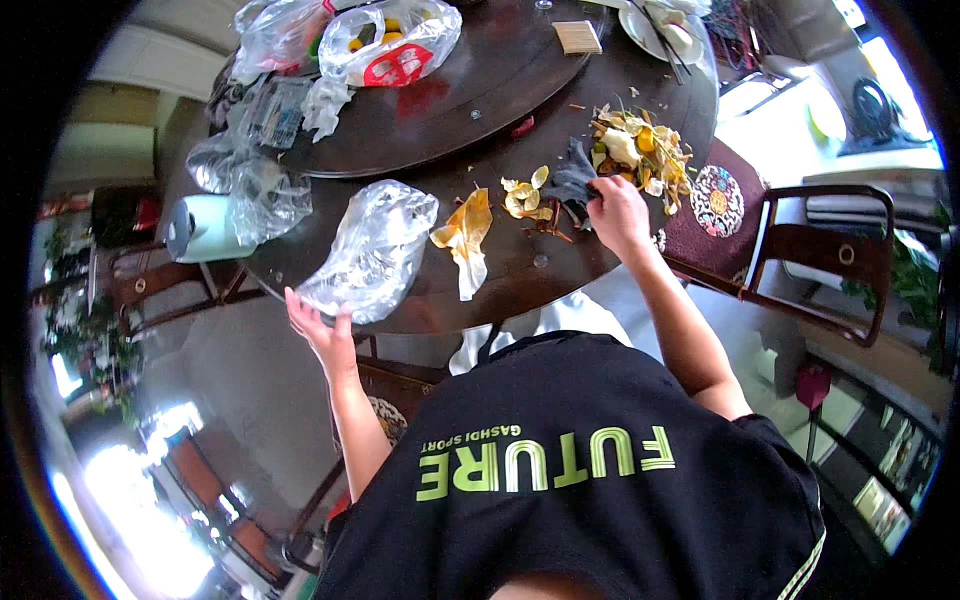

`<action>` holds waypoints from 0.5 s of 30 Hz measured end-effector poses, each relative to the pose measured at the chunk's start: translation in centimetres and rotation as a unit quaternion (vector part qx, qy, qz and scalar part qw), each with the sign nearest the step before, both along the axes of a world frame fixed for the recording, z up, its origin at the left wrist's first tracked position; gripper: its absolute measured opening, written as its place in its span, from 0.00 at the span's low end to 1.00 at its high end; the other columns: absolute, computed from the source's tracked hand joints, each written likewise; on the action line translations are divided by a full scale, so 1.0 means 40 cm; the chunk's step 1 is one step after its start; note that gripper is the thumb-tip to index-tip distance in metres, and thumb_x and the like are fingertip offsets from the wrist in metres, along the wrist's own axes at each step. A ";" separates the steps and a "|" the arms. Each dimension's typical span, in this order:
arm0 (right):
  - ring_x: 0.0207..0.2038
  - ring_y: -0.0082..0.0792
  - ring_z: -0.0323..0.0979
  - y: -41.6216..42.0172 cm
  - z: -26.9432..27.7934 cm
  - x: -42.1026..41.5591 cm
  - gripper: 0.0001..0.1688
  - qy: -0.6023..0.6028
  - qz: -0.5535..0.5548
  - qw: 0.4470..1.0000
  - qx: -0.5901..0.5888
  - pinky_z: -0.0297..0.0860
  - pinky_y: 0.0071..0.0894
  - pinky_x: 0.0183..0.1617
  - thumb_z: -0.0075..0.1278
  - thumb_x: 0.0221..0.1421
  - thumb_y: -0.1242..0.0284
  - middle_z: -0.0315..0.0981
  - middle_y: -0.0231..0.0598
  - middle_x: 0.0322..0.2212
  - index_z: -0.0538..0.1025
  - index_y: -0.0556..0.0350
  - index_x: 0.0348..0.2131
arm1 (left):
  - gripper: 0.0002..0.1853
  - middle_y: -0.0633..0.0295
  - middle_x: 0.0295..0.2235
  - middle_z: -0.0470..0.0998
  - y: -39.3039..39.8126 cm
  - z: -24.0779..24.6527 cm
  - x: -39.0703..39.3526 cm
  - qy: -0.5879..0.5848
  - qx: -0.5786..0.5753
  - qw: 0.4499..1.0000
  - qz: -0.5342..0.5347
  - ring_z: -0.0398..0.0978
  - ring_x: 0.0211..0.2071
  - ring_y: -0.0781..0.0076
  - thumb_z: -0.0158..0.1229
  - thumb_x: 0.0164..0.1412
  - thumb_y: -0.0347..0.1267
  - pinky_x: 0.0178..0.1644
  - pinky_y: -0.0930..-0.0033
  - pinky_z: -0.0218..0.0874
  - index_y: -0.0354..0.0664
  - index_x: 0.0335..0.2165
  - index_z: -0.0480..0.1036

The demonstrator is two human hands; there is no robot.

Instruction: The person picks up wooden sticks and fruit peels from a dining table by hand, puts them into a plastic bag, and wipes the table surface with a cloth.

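My right hand [621, 214] grips a dark grey cloth [574, 176] flat on the dark round wooden table [540, 289]. Beyond the cloth lies a heap of food scraps and peelings [645, 146], close to the table's right edge. Small yellowish peels [525, 196] and brown bits are scattered just left of the cloth. At the table's near left edge, my left hand [326, 334] is spread, fingers apart, beside a crumpled clear plastic bag [382, 247]; whether it touches the bag is hard to tell. Between both hands rests a stained yellow-and-white tissue [466, 240].
A raised turntable [450, 124] carries plastic bags of produce [390, 45] and a toothpick-like bundle [577, 37]. A plate with chopsticks [660, 34] stands far right. A pale green canister [204, 229] and more clear bags sit left. Wooden chairs [817, 247] surround the table.
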State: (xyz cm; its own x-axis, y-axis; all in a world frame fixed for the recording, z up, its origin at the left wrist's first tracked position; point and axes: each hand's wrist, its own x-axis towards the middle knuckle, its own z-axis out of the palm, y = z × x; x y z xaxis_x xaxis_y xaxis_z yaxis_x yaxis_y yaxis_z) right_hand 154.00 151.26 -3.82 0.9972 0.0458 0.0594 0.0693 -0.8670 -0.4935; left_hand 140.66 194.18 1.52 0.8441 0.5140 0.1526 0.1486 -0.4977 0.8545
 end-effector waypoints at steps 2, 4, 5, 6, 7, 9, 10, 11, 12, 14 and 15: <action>0.40 0.46 0.70 -0.019 0.069 0.013 0.14 -0.012 -0.009 0.994 0.108 0.67 0.41 0.45 0.50 0.46 0.73 0.71 0.43 0.32 0.76 0.54 0.36 | 0.49 0.46 0.58 0.47 -0.073 0.038 -0.022 0.027 0.042 0.997 0.051 0.53 0.58 0.52 0.64 0.44 0.29 0.61 0.53 0.45 0.40 0.61 0.44; 0.35 0.43 0.72 -0.067 0.094 0.040 0.15 0.089 0.011 0.979 0.182 0.68 0.36 0.42 0.48 0.46 0.73 0.73 0.46 0.31 0.76 0.59 0.36 | 0.48 0.45 0.57 0.48 -0.152 0.065 -0.033 0.074 0.109 0.988 0.083 0.52 0.57 0.49 0.63 0.43 0.27 0.61 0.52 0.46 0.40 0.60 0.45; 0.33 0.42 0.73 -0.087 0.097 0.055 0.16 0.183 0.012 0.945 0.271 0.68 0.34 0.40 0.48 0.46 0.73 0.74 0.47 0.30 0.76 0.61 0.36 | 0.48 0.45 0.57 0.49 -0.178 0.078 -0.036 0.067 0.147 0.984 0.081 0.52 0.58 0.49 0.63 0.44 0.27 0.61 0.51 0.45 0.39 0.60 0.45; 0.31 0.39 0.74 -0.095 0.100 0.065 0.16 0.145 0.011 0.941 0.305 0.68 0.32 0.37 0.47 0.46 0.73 0.75 0.49 0.29 0.76 0.64 0.36 | 0.48 0.45 0.57 0.49 -0.203 0.086 -0.040 0.060 0.182 0.978 0.081 0.51 0.58 0.48 0.63 0.44 0.27 0.61 0.51 0.45 0.39 0.60 0.46; 0.32 0.38 0.74 -0.114 0.121 0.073 0.16 0.108 0.019 0.956 0.273 0.69 0.31 0.38 0.48 0.46 0.74 0.75 0.48 0.29 0.76 0.64 0.37 | 0.47 0.45 0.57 0.49 -0.229 0.096 -0.040 0.053 0.218 0.971 0.080 0.50 0.58 0.48 0.63 0.44 0.27 0.61 0.51 0.45 0.39 0.60 0.46; 0.32 0.38 0.74 -0.160 0.138 0.110 0.16 0.061 0.048 0.955 0.287 0.68 0.30 0.38 0.48 0.46 0.74 0.75 0.48 0.30 0.76 0.64 0.37 | 0.46 0.44 0.57 0.51 -0.286 0.111 -0.041 0.041 0.211 0.972 0.100 0.51 0.56 0.48 0.62 0.45 0.27 0.59 0.50 0.47 0.37 0.59 0.47; 0.33 0.37 0.73 -0.173 0.173 0.124 0.16 0.031 0.056 0.961 0.267 0.68 0.28 0.39 0.48 0.46 0.75 0.75 0.48 0.32 0.76 0.63 0.37 | 0.45 0.44 0.56 0.51 -0.310 0.105 -0.045 0.043 0.188 0.975 0.110 0.51 0.56 0.48 0.62 0.45 0.27 0.59 0.50 0.48 0.37 0.59 0.47; 0.35 0.37 0.73 -0.191 0.223 0.136 0.16 0.020 0.068 0.972 0.226 0.68 0.28 0.40 0.48 0.46 0.76 0.74 0.48 0.34 0.76 0.63 0.38 | 0.45 0.44 0.56 0.51 -0.331 0.099 -0.049 0.045 0.165 0.978 0.118 0.52 0.55 0.48 0.62 0.45 0.27 0.58 0.50 0.49 0.37 0.59 0.47; 0.35 0.35 0.73 -0.215 0.232 0.157 0.17 -0.001 0.069 0.969 0.237 0.68 0.27 0.40 0.48 0.46 0.77 0.74 0.46 0.34 0.76 0.63 0.38 | 0.44 0.44 0.56 0.52 -0.353 0.091 -0.058 0.038 0.165 0.979 0.113 0.53 0.54 0.49 0.62 0.46 0.28 0.57 0.51 0.50 0.37 0.59 0.47; 0.35 0.30 0.73 -0.277 0.237 0.217 0.17 -0.012 0.048 0.961 0.272 0.68 0.25 0.40 0.48 0.47 0.78 0.75 0.43 0.34 0.76 0.64 0.39 | 0.44 0.45 0.56 0.52 -0.399 0.058 -0.058 0.049 0.156 0.983 0.082 0.52 0.55 0.49 0.62 0.47 0.29 0.56 0.51 0.51 0.37 0.59 0.47; 0.34 0.27 0.72 -0.308 0.237 0.246 0.16 0.003 0.029 0.954 0.299 0.68 0.23 0.40 0.47 0.47 0.79 0.75 0.40 0.33 0.76 0.64 0.39 | 0.44 0.45 0.56 0.51 -0.428 0.046 -0.058 0.061 0.154 0.984 0.064 0.52 0.55 0.50 0.62 0.47 0.29 0.56 0.51 0.52 0.37 0.59 0.48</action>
State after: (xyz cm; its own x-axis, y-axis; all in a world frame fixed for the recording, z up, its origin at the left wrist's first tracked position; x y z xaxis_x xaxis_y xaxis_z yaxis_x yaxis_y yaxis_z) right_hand 163.84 138.94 5.68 0.9943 0.0613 0.0868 0.1047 -0.4247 -0.8992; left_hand 138.33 177.06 3.36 0.7972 0.5628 0.2186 0.3196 -0.7005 0.6381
